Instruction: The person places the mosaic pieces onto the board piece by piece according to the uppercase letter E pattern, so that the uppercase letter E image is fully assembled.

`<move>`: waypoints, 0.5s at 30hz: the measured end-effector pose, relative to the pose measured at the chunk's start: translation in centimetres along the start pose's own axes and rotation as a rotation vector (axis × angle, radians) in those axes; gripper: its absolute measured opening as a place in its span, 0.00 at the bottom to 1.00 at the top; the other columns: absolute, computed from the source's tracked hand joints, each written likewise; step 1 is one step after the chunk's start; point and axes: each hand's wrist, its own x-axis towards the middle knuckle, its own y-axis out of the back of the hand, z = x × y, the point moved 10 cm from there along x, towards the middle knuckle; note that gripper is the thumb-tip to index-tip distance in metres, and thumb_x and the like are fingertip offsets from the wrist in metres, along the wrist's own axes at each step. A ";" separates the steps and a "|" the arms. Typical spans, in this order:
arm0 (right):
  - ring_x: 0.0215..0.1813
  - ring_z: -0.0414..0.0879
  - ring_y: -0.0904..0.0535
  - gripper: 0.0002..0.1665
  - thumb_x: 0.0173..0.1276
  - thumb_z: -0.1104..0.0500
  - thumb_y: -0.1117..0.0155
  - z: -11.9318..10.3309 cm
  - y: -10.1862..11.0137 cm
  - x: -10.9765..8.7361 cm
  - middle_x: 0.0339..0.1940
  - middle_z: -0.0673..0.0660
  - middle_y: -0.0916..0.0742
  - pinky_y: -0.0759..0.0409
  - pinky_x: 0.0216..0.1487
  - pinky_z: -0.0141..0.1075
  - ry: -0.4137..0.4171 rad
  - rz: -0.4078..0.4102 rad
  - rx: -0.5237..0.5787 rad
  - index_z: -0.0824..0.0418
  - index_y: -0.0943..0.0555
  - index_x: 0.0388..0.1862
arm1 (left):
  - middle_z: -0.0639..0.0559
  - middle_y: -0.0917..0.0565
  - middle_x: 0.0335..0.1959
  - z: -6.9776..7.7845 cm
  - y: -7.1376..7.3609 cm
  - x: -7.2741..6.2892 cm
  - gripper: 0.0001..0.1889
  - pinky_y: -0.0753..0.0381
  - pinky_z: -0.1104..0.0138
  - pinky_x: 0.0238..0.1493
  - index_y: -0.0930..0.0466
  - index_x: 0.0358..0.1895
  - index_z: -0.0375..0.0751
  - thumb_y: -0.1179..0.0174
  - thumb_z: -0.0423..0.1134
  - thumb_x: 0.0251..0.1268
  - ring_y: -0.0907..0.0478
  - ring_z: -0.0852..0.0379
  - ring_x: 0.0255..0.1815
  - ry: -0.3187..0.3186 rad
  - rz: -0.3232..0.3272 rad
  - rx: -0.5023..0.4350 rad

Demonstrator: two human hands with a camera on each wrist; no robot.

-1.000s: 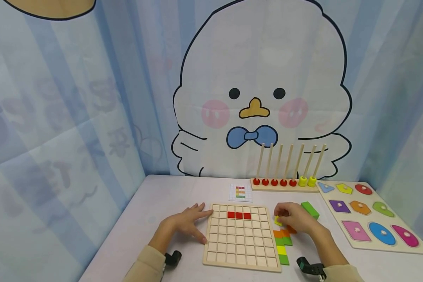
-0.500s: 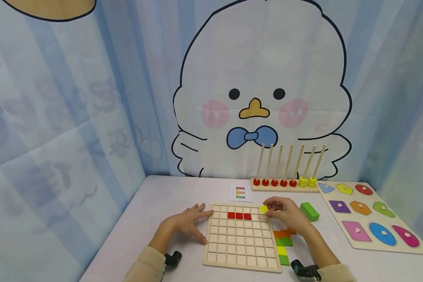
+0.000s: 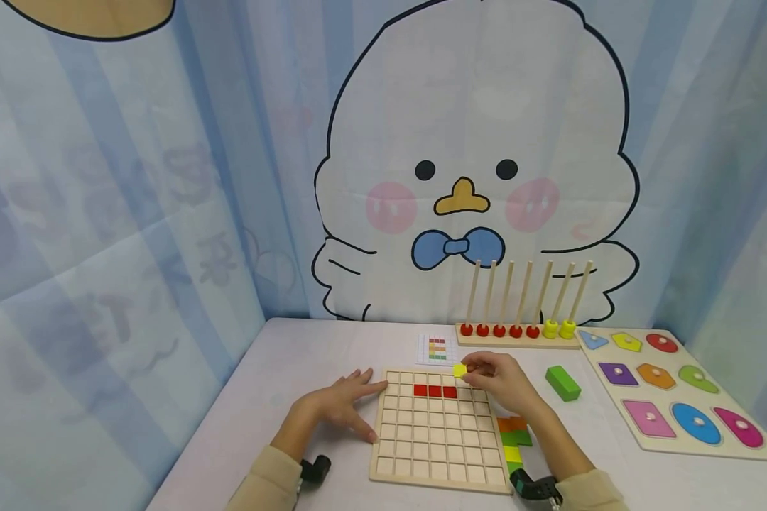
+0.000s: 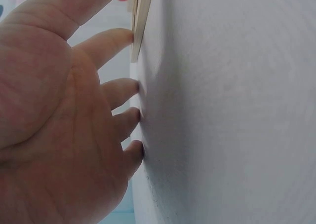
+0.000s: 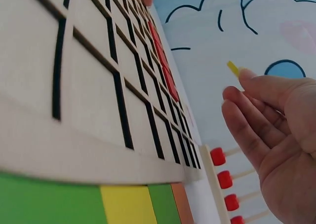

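A wooden grid board (image 3: 437,433) lies flat on the table, with three red tiles (image 3: 434,391) in a row in its second row from the far edge. My left hand (image 3: 341,403) rests at the board's left side, fingers spread; in the left wrist view, fingertips of the left hand (image 4: 89,110) touch the board edge and the tabletop. My right hand (image 3: 501,381) pinches a yellow square tile (image 3: 459,370) over the board's far edge. From the right wrist view, this yellow tile (image 5: 233,67) is seen edge-on, held by the thumb and fingers, above the board.
Green, yellow and orange tiles (image 3: 512,453) lie along the board's right side. Behind the board is a small pattern card (image 3: 437,348). A peg rack (image 3: 518,336) with red and yellow beads, a green block (image 3: 563,383) and a shape puzzle board (image 3: 661,397) stand farther right.
My right hand has picked up the yellow tile from right of the board and carried it left and away from me, over the board's far edge. My left hand has stayed put.
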 end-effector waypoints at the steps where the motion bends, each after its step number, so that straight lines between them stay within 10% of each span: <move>1: 0.38 0.40 0.15 0.17 0.70 0.59 0.28 -0.2 -0.2 0.2 0.42 0.58 0.09 0.14 0.40 0.29 0.010 -0.002 0.004 0.66 0.15 0.53 | 0.46 0.50 0.87 0.0 0.0 0.0 0.53 0.56 0.38 0.84 0.36 0.80 0.66 0.19 0.58 0.47 0.60 0.41 0.88 -0.002 0.000 -0.001; 15: 0.39 0.42 0.15 0.15 0.70 0.59 0.27 -2.1 -3.9 2.1 0.41 0.57 0.11 0.14 0.39 0.30 0.050 -0.054 0.062 0.65 0.15 0.52 | 0.47 0.50 0.87 -0.1 0.1 -0.1 0.52 0.55 0.37 0.84 0.36 0.80 0.67 0.19 0.58 0.48 0.60 0.41 0.88 0.000 -0.002 -0.002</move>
